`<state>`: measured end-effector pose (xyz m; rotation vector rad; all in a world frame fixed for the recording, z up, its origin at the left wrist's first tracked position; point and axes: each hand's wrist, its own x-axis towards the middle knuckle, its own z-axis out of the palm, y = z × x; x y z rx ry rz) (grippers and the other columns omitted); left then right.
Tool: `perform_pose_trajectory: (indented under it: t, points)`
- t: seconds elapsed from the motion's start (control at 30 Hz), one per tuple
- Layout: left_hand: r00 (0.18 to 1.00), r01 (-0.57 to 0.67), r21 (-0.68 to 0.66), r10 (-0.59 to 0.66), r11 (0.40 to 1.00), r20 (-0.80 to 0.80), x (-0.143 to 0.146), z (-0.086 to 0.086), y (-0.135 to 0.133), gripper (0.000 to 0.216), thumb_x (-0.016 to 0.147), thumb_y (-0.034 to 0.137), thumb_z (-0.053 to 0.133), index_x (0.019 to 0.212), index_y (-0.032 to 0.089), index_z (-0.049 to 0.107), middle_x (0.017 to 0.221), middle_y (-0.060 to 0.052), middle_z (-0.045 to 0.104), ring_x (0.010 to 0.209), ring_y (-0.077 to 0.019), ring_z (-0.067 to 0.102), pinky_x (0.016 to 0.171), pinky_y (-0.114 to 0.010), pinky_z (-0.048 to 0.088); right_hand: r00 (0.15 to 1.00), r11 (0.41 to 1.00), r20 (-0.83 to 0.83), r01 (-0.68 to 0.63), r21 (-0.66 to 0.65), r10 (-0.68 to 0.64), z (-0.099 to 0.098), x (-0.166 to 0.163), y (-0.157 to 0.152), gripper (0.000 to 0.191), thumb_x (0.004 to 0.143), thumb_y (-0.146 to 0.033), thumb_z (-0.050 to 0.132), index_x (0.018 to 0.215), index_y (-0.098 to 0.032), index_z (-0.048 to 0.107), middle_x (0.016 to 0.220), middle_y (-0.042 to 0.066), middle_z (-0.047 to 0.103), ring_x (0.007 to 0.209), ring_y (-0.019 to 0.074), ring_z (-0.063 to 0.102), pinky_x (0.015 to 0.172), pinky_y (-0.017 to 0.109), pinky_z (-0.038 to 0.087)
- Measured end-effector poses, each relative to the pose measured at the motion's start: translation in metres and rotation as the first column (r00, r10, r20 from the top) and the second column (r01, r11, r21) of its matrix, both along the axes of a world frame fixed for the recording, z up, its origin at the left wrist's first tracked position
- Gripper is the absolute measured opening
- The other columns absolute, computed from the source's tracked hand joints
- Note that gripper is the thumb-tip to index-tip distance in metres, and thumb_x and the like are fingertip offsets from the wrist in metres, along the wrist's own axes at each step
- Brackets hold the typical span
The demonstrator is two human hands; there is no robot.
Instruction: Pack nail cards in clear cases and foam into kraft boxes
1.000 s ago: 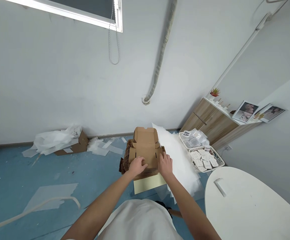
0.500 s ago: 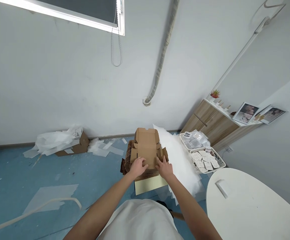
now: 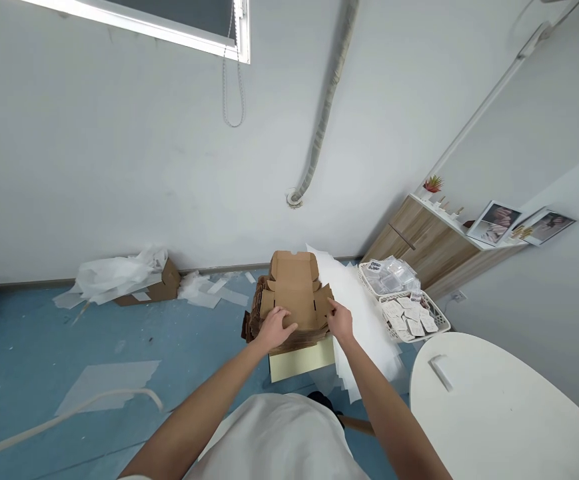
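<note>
A flat, unfolded cardboard box lies on top of a pile of similar brown box blanks, its far panel pointing at the wall. My left hand rests on its near left part, thumb stretched out over the cardboard and fingers laid on it. At the near right side, my right hand has its fingers closed on the edge of the box's side flap, which is tilted up a little. Under the pile, a pale yellow surface shows towards me.
White sheets lie right of the pile. Beyond them are a basket of clear packets and a basket of white cards. A round white table stands at the right. Another cardboard box with white wrapping sits by the wall.
My right hand has moved outward from the middle panel to the right side flap and closed on its edge. My left hand stays at the near left part, its thumb more stretched out.
</note>
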<state>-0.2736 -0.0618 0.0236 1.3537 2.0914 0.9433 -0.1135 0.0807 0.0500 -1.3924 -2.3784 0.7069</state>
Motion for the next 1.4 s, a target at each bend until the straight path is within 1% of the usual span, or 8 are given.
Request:
perform_pose_trajectory:
  t: [0.33,0.6,0.8,0.93,1.07,1.17,1.27,1.4]
  points:
    - [0.997,0.003,-0.075,-0.009,0.997,-0.078,0.004,0.001,0.005,0.070,0.063,0.064,0.052,0.112,0.015,0.050,0.115,-0.013,0.050,0.107,-0.0282,0.046,0.086,-0.035,0.039,0.993,0.988,-0.117,-0.031,-0.154,0.013,0.039,0.000,0.020,0.041,0.072,-0.021,0.047,0.112,-0.020,0.057,0.074,0.001,0.067,0.055,0.0140,0.059,0.061,0.028,0.044]
    - [0.929,0.071,-0.139,-0.116,0.988,-0.350,0.012,0.013,0.018,0.057,0.077,0.061,0.033,0.104,0.015,0.055,0.097,-0.014,0.058,0.091,-0.0279,0.053,0.075,-0.037,0.038,0.961,0.974,-0.265,0.017,-0.225,-0.078,0.050,-0.010,0.016,0.024,0.071,-0.028,0.049,0.088,-0.021,0.065,0.063,-0.001,0.065,0.053,0.0140,0.059,0.057,0.027,0.045]
    - [0.784,0.229,-0.106,-0.247,0.968,-0.570,0.003,0.021,0.012,0.036,0.089,0.032,0.026,0.079,0.015,0.057,0.078,-0.009,0.061,0.078,-0.0217,0.057,0.070,-0.033,0.035,0.811,0.900,-0.559,-0.100,-0.424,-0.173,0.041,0.010,0.014,0.033,0.069,-0.040,0.057,0.096,-0.020,0.056,0.079,0.003,0.064,0.068,0.0161,0.061,0.063,0.029,0.047]
    - [0.785,0.210,-0.042,-0.194,0.977,-0.588,-0.002,0.021,0.010,0.029,0.089,0.026,0.028,0.083,0.016,0.055,0.074,-0.007,0.061,0.073,-0.0195,0.057,0.064,-0.030,0.035,0.655,0.888,-0.704,-0.110,-0.446,-0.273,0.017,0.022,-0.004,0.045,0.070,-0.047,0.056,0.107,-0.026,0.044,0.105,0.004,0.057,0.077,0.0144,0.061,0.072,0.032,0.047]
    - [0.820,0.177,0.053,-0.118,0.983,-0.561,-0.002,0.025,0.006,0.025,0.088,0.024,0.030,0.089,0.017,0.054,0.078,-0.007,0.060,0.075,-0.0194,0.055,0.064,-0.030,0.036,0.759,0.814,-0.623,-0.234,-0.532,-0.190,-0.010,0.018,-0.019,0.042,0.070,-0.054,0.052,0.094,-0.020,0.054,0.098,0.006,0.060,0.083,0.0178,0.059,0.078,0.033,0.045]
    - [0.843,0.201,0.126,-0.106,0.971,-0.527,0.001,0.030,0.001,0.024,0.087,0.023,0.031,0.089,0.018,0.054,0.087,-0.007,0.059,0.082,-0.0191,0.053,0.068,-0.030,0.038,0.713,0.762,-0.628,-0.206,-0.614,-0.313,-0.011,0.019,-0.012,0.052,0.074,-0.061,0.039,0.103,-0.020,0.053,0.099,0.008,0.060,0.085,0.0200,0.059,0.074,0.033,0.046]
    - [0.857,0.236,0.187,-0.114,0.953,-0.502,0.004,0.034,-0.005,0.022,0.086,0.021,0.034,0.087,0.019,0.056,0.089,-0.006,0.058,0.088,-0.0188,0.051,0.074,-0.032,0.038,0.656,0.790,-0.638,-0.101,-0.605,-0.404,0.006,0.024,0.010,0.056,0.075,-0.062,0.036,0.117,-0.026,0.044,0.109,0.007,0.057,0.088,0.0202,0.059,0.069,0.033,0.048]
    - [0.862,0.258,0.278,-0.090,0.926,-0.499,0.006,0.036,-0.015,0.019,0.084,0.018,0.038,0.086,0.020,0.057,0.088,-0.005,0.059,0.092,-0.0185,0.050,0.082,-0.034,0.035,0.851,0.876,-0.481,-0.053,-0.479,-0.211,0.032,0.022,0.039,0.055,0.064,-0.051,0.060,0.112,-0.024,0.052,0.119,0.007,0.053,0.102,0.0213,0.052,0.080,0.032,0.044]
